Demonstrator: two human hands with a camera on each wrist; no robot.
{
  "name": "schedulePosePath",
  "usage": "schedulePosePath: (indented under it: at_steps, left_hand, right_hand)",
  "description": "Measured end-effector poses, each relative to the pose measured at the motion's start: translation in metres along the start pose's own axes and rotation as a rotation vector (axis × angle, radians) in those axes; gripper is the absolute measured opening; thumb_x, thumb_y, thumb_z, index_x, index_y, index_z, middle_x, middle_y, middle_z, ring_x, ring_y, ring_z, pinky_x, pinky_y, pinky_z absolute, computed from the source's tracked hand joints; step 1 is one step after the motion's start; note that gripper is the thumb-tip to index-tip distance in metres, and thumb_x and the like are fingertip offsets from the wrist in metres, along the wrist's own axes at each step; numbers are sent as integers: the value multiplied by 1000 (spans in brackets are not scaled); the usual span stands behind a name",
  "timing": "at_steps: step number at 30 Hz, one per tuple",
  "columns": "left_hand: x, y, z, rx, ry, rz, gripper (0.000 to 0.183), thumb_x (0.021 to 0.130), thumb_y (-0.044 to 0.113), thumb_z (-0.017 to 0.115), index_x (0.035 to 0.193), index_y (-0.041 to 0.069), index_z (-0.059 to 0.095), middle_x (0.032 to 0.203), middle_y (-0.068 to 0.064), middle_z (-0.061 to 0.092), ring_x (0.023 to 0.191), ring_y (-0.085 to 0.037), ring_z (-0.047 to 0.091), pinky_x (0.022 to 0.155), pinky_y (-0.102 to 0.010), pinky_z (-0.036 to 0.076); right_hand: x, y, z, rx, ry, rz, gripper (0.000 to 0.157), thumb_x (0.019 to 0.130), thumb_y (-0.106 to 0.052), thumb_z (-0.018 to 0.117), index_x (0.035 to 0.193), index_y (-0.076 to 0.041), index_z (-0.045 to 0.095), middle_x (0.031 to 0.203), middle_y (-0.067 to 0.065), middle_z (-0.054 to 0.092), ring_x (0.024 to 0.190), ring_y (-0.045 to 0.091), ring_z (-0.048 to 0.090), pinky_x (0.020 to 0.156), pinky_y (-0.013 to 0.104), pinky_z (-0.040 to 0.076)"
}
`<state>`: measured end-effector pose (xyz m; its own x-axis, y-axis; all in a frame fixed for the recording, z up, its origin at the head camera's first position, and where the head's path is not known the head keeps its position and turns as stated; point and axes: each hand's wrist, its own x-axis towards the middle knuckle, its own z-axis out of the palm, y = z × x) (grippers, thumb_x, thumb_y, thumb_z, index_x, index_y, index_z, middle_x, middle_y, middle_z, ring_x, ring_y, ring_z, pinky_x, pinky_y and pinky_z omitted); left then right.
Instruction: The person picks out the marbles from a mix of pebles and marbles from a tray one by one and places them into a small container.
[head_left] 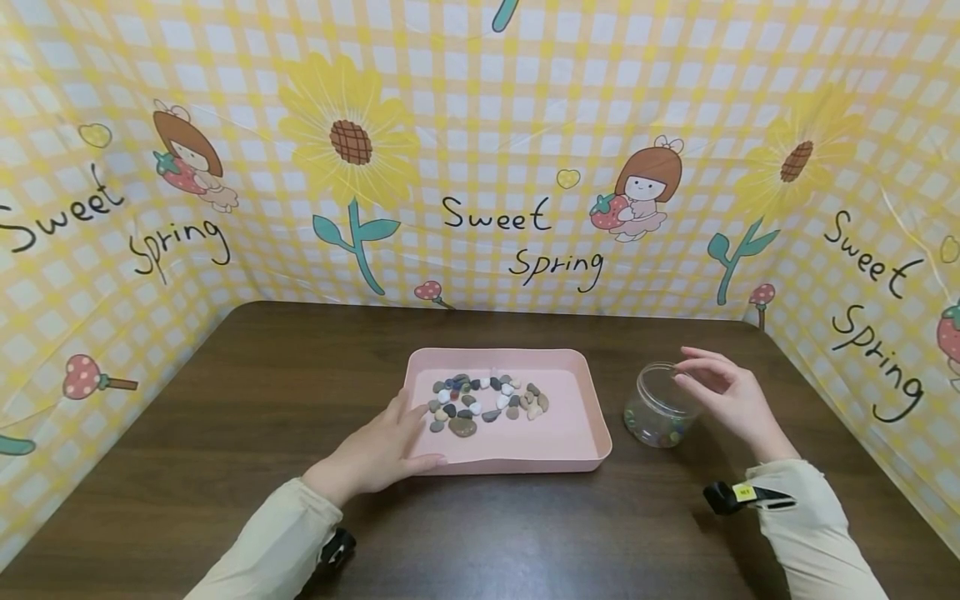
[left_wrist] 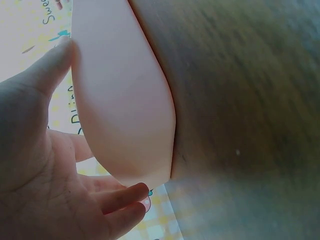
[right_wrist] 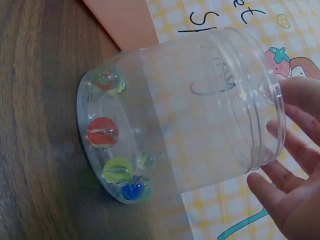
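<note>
My left hand (head_left: pixel 372 447) holds the near left corner of a shallow pink tray (head_left: pixel 577 417). Its thumb lies along the front rim, and the other fingers are at the left side. Pebbles (head_left: pixel 462 427) in grey, white and tan form a curving pattern inside the tray, with a few coloured marbles among them at the upper left. Over the rim of a clear, lidless jar (head_left: pixel 651 408), my right hand (head_left: pixel 723 398) appears to pinch a small clear marble (right_wrist: pixel 265 90), partly hidden by a finger. Red (right_wrist: pixel 102 132), yellow-green and blue marbles lie on the jar's bottom.
The tray and jar stand side by side on a dark wooden table (head_left: pixel 300 375). Yellow checked cloth (head_left: pixel 465 125) with printed flowers and lettering rises behind the table and along both sides.
</note>
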<state>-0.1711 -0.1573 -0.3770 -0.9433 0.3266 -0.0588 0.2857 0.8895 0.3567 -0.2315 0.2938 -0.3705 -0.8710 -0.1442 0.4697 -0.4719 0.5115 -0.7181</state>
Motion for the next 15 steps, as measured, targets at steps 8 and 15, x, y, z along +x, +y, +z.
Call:
schedulePosePath:
  at_steps: [8, 15]
  left_hand:
    - [0, 0, 0, -2, 0, 0, 82, 83, 58, 57, 139, 2, 40, 151, -32, 17, 132, -45, 37, 101, -53, 40]
    - [-1, 1, -2, -5, -3, 0, 81, 84, 57, 58, 139, 1, 40, 151, -32, 17, 133, -45, 36, 101, -53, 40]
  right_hand:
    - [-1, 1, 0, -34, 7, 82, 25, 87, -11, 66, 100, 9, 64, 104, -38, 48, 90, -21, 54, 77, 1, 43]
    - [1, -3, 1, -132, 36, 131, 25, 86, -16, 67, 99, 5, 66, 104, -26, 55, 85, -23, 52, 75, 3, 44]
